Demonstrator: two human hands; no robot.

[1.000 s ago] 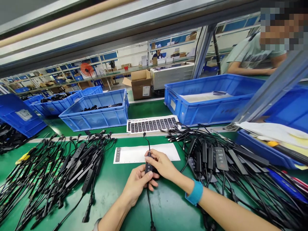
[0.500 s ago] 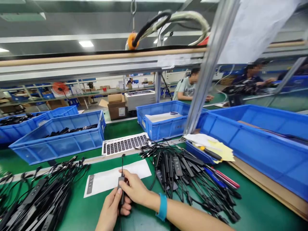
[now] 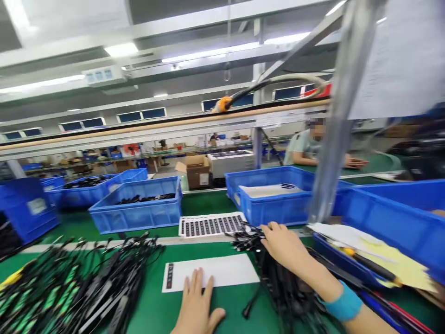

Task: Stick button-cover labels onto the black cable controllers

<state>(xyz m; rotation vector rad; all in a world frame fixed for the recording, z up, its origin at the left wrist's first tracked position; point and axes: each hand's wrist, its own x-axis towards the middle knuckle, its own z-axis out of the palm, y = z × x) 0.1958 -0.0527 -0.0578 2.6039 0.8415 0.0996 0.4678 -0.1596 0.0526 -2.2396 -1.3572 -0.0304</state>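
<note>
My left hand [image 3: 196,304] lies palm down with its fingers spread, the fingertips over the near edge of a white backing sheet [image 3: 222,272]. One dark printed label [image 3: 169,276] sits at that sheet's left end. To the right, my right hand [image 3: 283,246] reaches over a pile of black cables with slim inline control boxes [image 3: 278,287]. Its fingers are stretched toward the cable ends [image 3: 248,237], and I see nothing held in them; the palm side is hidden. Beyond the white sheet lie label sheets [image 3: 212,225] with rows of dark labels.
Another cable pile [image 3: 107,278] covers the left side. Blue bins [image 3: 139,218] stand along the back. At right, a small blue tray [image 3: 347,260] holds papers and a yellow-and-black tool, beside a metal post [image 3: 328,185]. A person [image 3: 306,148] sits beyond.
Both hands have let go of the black cable box they held together. My right hand has moved right to the pile; my left has opened flat. The view has tilted up and left.
</note>
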